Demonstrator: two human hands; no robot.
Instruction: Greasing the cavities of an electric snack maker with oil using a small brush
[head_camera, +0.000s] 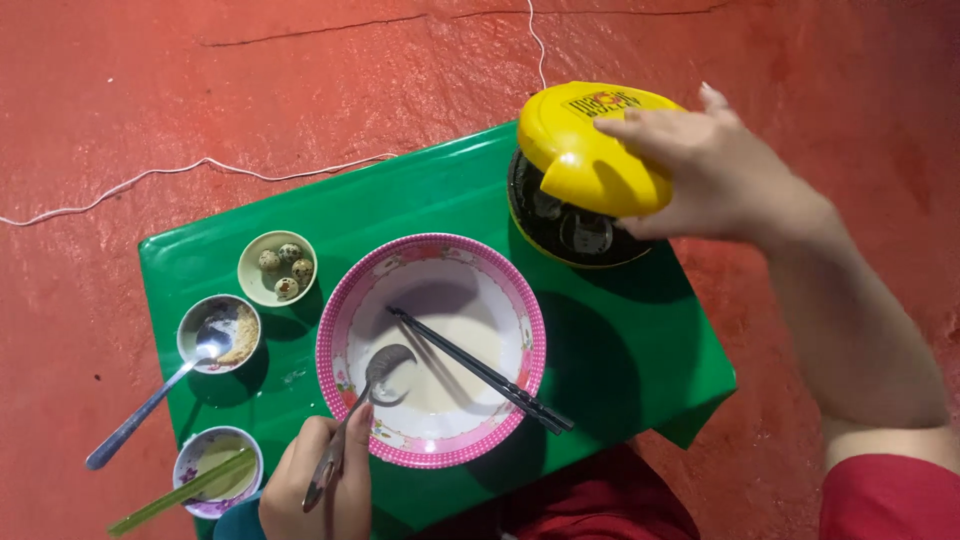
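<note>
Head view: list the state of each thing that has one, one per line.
Yellow cooker lid: raised, tilted open, right hand on it.
Pink bowl: holds pale batter.
Black chopsticks: resting across the bowl.
Ladle: in batter, held by left hand.
Small dish: holds unpeeled quail eggs.

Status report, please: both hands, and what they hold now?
Left hand grips ladle in pink bowl of pale batter. Right hand holds yellow lid tilted open over round cooker. Black chopsticks rest across bowl.

red short sleeve, bare forearms
</note>
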